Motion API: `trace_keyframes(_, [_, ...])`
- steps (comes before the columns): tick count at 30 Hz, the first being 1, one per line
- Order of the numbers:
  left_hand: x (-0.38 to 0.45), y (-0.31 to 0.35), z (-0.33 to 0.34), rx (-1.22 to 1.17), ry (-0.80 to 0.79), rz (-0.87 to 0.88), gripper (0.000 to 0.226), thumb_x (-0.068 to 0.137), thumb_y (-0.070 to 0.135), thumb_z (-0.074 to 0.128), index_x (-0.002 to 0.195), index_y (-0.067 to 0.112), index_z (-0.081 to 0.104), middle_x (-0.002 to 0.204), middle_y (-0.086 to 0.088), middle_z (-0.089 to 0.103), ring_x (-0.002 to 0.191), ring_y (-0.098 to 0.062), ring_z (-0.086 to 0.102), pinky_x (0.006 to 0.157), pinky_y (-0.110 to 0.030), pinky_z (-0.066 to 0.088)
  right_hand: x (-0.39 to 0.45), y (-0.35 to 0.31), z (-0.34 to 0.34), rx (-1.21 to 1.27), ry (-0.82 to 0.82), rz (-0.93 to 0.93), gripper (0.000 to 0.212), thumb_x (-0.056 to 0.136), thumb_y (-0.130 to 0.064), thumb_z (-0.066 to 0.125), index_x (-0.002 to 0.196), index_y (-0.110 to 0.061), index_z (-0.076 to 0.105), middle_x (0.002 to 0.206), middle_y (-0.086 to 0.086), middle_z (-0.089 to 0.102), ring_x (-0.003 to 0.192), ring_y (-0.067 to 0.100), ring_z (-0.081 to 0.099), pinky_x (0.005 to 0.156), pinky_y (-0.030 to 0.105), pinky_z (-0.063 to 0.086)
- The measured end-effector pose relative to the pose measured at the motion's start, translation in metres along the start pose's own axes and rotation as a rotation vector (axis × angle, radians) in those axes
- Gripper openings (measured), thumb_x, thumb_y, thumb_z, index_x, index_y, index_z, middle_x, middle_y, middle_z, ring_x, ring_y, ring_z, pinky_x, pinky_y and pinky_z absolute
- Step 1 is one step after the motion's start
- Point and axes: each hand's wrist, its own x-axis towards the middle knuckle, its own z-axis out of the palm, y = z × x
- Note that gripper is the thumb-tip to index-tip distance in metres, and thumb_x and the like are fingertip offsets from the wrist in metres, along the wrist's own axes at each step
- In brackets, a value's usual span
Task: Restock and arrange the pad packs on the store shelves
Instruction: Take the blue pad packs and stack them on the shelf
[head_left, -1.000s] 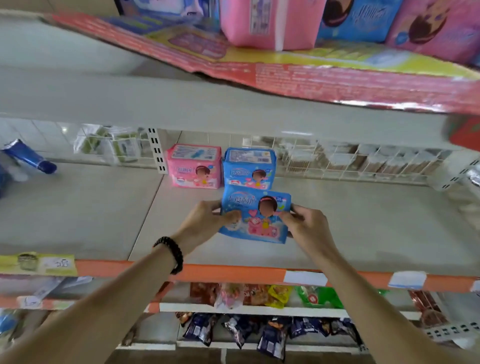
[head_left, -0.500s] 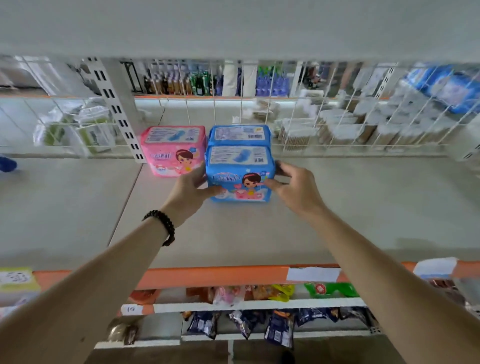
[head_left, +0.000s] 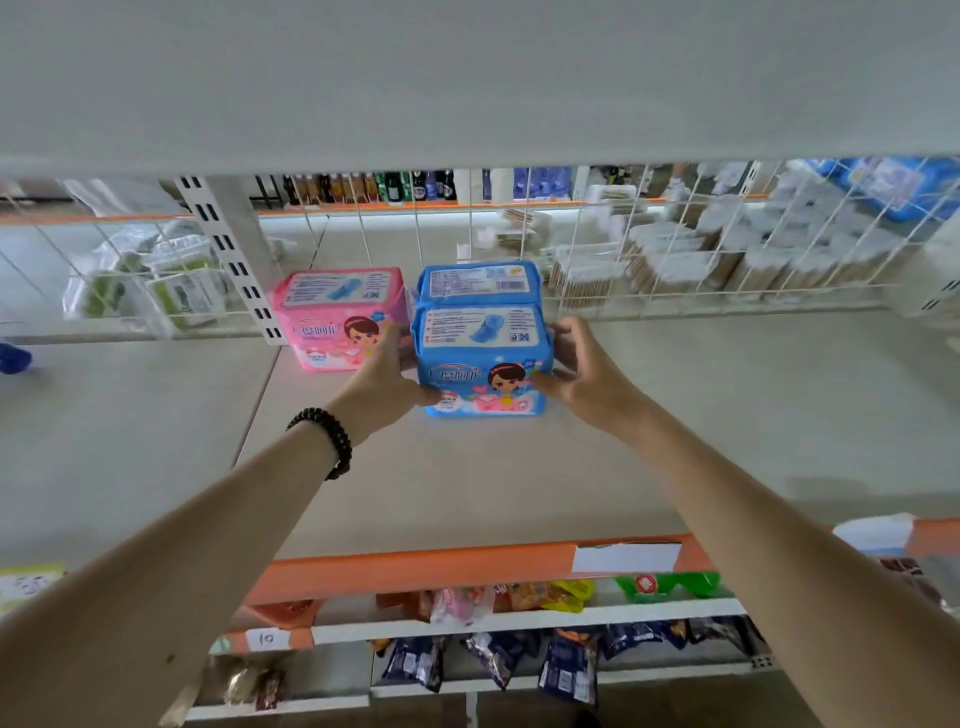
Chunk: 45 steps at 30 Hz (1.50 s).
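While both arms reach deep into a pale store shelf (head_left: 519, 478), a front blue pad pack (head_left: 483, 364) stands upright on the shelf board, held between two hands. Directly behind it, touching or nearly so, stands a second blue pad pack (head_left: 480, 283) with a barcode label on top. Just to the left sits a pink pad pack (head_left: 337, 317), close against a white slotted upright (head_left: 234, 260).

A white wire grid (head_left: 675, 244) closes the far side of the shelf. Behind it, on the right, stacks of pale boxed goods (head_left: 701, 260) and blue wrapped bundles (head_left: 893, 187) fill the next aisle's shelf; on the left lie green-and-white packets in clear wrap (head_left: 171, 280). Farther back stands a row of dark bottles (head_left: 363, 187).

The left hand (head_left: 387, 374), a black bead bracelet (head_left: 327, 441) on its wrist, presses the left side of the front blue pack, thumb curled onto its printed face and fingers along its side, between it and the pink pack. The right hand (head_left: 587, 374) mirrors it on the right side, thumb on the front face, fingers bent around the edge toward the back. Both hands are partly curled, clasping the pack between them.

An orange price rail (head_left: 415, 566) with a white label (head_left: 626, 557) edges the near side of the shelf. Below it, a lower shelf (head_left: 519, 621) carries orange, yellow and green snack packets (head_left: 550, 595), and beneath that hang dark blue foil packets (head_left: 566, 670).
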Motion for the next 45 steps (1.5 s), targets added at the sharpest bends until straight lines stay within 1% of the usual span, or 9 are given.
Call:
trace_keyframes(4, [0.004, 0.004, 0.018, 0.056, -0.007, 0.036, 0.076, 0.076, -0.012, 0.076, 0.137, 0.013, 0.037, 0.108, 0.019, 0.057, 0.118, -0.007, 0.053, 0.097, -0.034, 0.052, -0.006, 0.009, -0.017, 0.039, 0.008, 0.040, 0.040, 0.088, -0.009, 0.070, 0.112, -0.030, 0.044, 0.129, -0.012, 0.064, 0.127, 0.008, 0.056, 0.107, 0.055, 0.045])
trace_keyframes(8, [0.004, -0.003, 0.025, 0.067, -0.004, 0.089, 0.069, 0.080, -0.007, 0.076, 0.126, 0.026, 0.037, 0.114, 0.023, 0.058, 0.121, -0.005, 0.054, 0.099, -0.037, 0.053, -0.009, 0.013, -0.027, -0.089, 0.042, 0.017, 0.045, 0.082, -0.035, 0.071, 0.118, -0.047, 0.047, 0.140, -0.013, 0.056, 0.137, 0.007, 0.046, 0.105, 0.057, 0.045])
trace_keyframes(12, [0.000, -0.022, 0.022, 0.104, 0.002, 0.104, 0.060, 0.085, 0.005, 0.076, 0.126, 0.029, 0.040, 0.129, 0.010, 0.064, 0.129, -0.008, 0.055, 0.104, -0.047, 0.051, -0.012, 0.014, -0.023, -0.166, 0.130, 0.002, 0.052, 0.093, -0.019, 0.068, 0.138, -0.024, 0.042, 0.147, -0.006, 0.051, 0.140, 0.011, 0.043, 0.103, 0.053, 0.049])
trace_keyframes(20, [-0.006, -0.019, 0.029, 0.251, 0.053, 0.148, 0.058, 0.091, 0.020, 0.071, 0.141, 0.019, 0.042, 0.139, 0.003, 0.060, 0.132, -0.013, 0.053, 0.108, -0.044, 0.047, -0.009, 0.011, -0.016, -0.304, 0.197, -0.011, 0.054, 0.093, -0.013, 0.067, 0.141, -0.015, 0.042, 0.144, 0.004, 0.054, 0.133, 0.023, 0.050, 0.103, 0.052, 0.048])
trace_keyframes(25, [-0.034, -0.006, 0.034, 0.312, 0.138, 0.156, 0.080, 0.089, 0.034, 0.074, 0.144, 0.012, 0.020, 0.149, -0.013, 0.042, 0.132, -0.029, 0.048, 0.107, -0.043, 0.044, -0.037, 0.002, -0.013, -0.448, 0.225, 0.057, 0.091, 0.092, -0.040, 0.066, 0.157, -0.017, 0.005, 0.152, 0.013, 0.043, 0.136, 0.029, 0.045, 0.107, 0.051, 0.043])
trace_keyframes(31, [-0.095, 0.010, 0.047, 0.494, 0.229, 0.381, 0.087, 0.089, 0.043, 0.068, 0.151, 0.024, 0.011, 0.166, -0.005, 0.016, 0.152, -0.023, 0.020, 0.118, -0.043, 0.031, -0.097, -0.011, -0.010, -0.701, 0.233, -0.048, 0.101, 0.085, -0.083, 0.022, 0.159, -0.014, 0.010, 0.165, 0.008, 0.018, 0.151, 0.023, 0.020, 0.121, 0.048, 0.023])
trace_keyframes(38, [-0.149, 0.019, 0.069, 0.515, 0.124, 0.586, 0.060, 0.090, 0.059, 0.047, 0.142, 0.032, 0.031, 0.168, 0.010, 0.007, 0.153, -0.016, 0.017, 0.118, -0.041, 0.026, -0.153, -0.039, -0.005, -0.820, 0.225, -0.120, 0.076, 0.094, -0.068, 0.023, 0.158, -0.028, 0.014, 0.167, -0.010, -0.006, 0.153, 0.011, -0.001, 0.122, 0.037, 0.009])
trace_keyframes(41, [-0.160, 0.031, 0.070, 0.585, 0.167, 0.620, 0.063, 0.088, 0.060, 0.048, 0.141, 0.029, 0.035, 0.166, 0.007, 0.019, 0.151, -0.020, 0.026, 0.116, -0.046, 0.034, -0.167, -0.053, -0.007, -0.852, 0.232, -0.159, 0.070, 0.097, -0.065, 0.027, 0.157, -0.031, 0.017, 0.166, -0.014, -0.009, 0.153, 0.009, -0.004, 0.122, 0.037, 0.008])
trace_keyframes(45, [-0.172, 0.051, 0.067, 0.699, 0.195, 0.629, 0.076, 0.086, 0.065, 0.049, 0.149, 0.027, 0.033, 0.166, 0.008, 0.022, 0.150, -0.018, 0.027, 0.118, -0.047, 0.027, -0.173, -0.072, -0.012, -0.847, 0.209, -0.202, 0.064, 0.099, -0.060, 0.032, 0.155, -0.032, 0.018, 0.164, -0.019, -0.011, 0.152, 0.004, -0.008, 0.125, 0.043, 0.008])
